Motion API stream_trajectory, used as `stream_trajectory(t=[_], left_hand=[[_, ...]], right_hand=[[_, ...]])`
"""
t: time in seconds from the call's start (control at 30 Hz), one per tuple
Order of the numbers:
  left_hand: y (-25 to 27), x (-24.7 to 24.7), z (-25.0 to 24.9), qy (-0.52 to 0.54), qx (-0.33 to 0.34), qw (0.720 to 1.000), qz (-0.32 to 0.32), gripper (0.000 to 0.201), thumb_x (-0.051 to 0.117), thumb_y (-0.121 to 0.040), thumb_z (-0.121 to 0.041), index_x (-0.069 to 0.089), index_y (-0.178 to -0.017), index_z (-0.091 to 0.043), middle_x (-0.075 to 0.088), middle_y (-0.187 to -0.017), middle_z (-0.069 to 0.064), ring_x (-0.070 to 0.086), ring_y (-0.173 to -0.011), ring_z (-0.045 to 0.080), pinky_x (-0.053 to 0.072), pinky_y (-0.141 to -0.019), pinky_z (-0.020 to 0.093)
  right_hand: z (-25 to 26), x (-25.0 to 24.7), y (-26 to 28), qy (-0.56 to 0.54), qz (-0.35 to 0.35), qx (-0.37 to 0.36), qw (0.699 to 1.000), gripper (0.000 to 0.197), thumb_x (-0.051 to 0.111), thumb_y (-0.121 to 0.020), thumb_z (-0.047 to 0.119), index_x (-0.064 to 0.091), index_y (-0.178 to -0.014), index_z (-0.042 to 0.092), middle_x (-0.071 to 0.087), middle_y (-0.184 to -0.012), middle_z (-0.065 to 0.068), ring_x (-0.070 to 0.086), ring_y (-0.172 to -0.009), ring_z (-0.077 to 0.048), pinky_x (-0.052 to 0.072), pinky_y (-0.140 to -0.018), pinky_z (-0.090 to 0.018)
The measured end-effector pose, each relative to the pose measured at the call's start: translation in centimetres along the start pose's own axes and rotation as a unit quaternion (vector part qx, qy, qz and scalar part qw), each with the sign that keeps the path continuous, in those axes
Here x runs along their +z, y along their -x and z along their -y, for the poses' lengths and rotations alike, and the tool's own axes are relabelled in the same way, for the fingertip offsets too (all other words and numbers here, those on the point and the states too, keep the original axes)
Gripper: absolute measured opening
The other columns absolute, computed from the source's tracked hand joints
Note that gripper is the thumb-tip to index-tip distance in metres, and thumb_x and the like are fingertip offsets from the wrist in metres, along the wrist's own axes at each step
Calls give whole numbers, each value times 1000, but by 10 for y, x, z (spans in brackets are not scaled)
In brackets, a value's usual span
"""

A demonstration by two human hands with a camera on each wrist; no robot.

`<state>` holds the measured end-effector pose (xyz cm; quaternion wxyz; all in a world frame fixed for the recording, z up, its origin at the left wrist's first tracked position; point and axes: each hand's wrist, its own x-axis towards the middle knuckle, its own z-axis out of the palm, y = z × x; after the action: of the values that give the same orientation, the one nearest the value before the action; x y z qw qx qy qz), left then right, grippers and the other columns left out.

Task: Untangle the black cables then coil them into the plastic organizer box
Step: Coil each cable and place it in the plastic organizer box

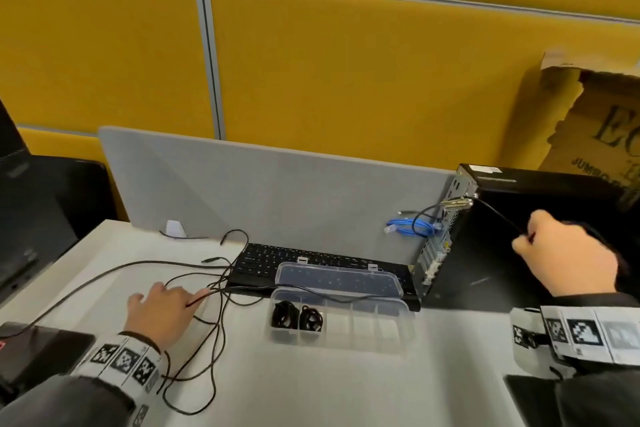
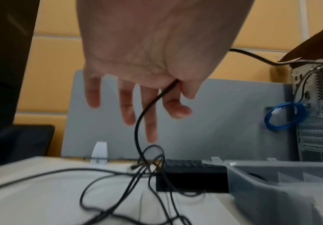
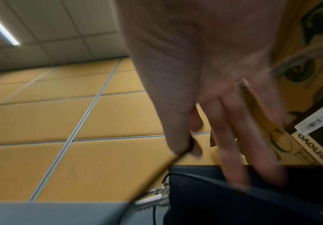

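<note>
Overhead, the right hand (image 1: pixel 568 255) pinches one black cable (image 1: pixel 502 215) taut while the left hand (image 1: pixel 161 310), fingers spread, pinches its slack.

Even, bright light from a ceiling strip (image 3: pixel 0 25); wrist views motion-blurred.

Left hand (image 2: pixel 147 60) pinches a black cable (image 2: pixel 139 121) above tangled cables (image 2: pixel 129 182).

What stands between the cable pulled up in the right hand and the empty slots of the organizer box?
The right hand pinches a black cable over the computer tower. The plastic organizer box is open, with its right compartments empty. Another cable strand drapes across its back rim, and the tangle still ties the cables together.
</note>
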<state>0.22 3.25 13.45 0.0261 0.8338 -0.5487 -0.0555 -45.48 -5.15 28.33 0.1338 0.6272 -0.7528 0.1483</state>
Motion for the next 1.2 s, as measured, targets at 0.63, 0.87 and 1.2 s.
stream_trajectory(t=[0.63, 0.87, 1.2], left_hand=[[30, -52, -71, 351, 310, 883, -25, 52, 38, -78, -72, 49, -72, -22, 54, -66, -8, 47, -58, 9, 35, -54, 17], [20, -59, -65, 338, 268, 901, -44, 27, 43, -95, -32, 46, -70, -22, 53, -64, -13, 47, -61, 5, 35, -57, 16], [39, -80, -129, 452, 263, 850, -62, 29, 45, -95, -30, 48, -68, -18, 43, -48, -11, 38, -46, 5, 32, -48, 17]], right_hand=[[74, 13, 46, -172, 132, -271, 938, 33, 33, -97, 24, 56, -121, 23, 62, -113, 4, 62, -91, -12, 46, -80, -13], [23, 12, 32, 47, 42, -100, 993, 51, 62, -79, 53, 51, -119, 22, 45, -116, -9, 45, -108, -29, 49, -79, -46], [110, 4, 96, -259, 436, -401, 763, 73, 70, -75, 47, 30, -136, 44, 58, -119, 23, 35, -113, 22, 2, -111, -29]])
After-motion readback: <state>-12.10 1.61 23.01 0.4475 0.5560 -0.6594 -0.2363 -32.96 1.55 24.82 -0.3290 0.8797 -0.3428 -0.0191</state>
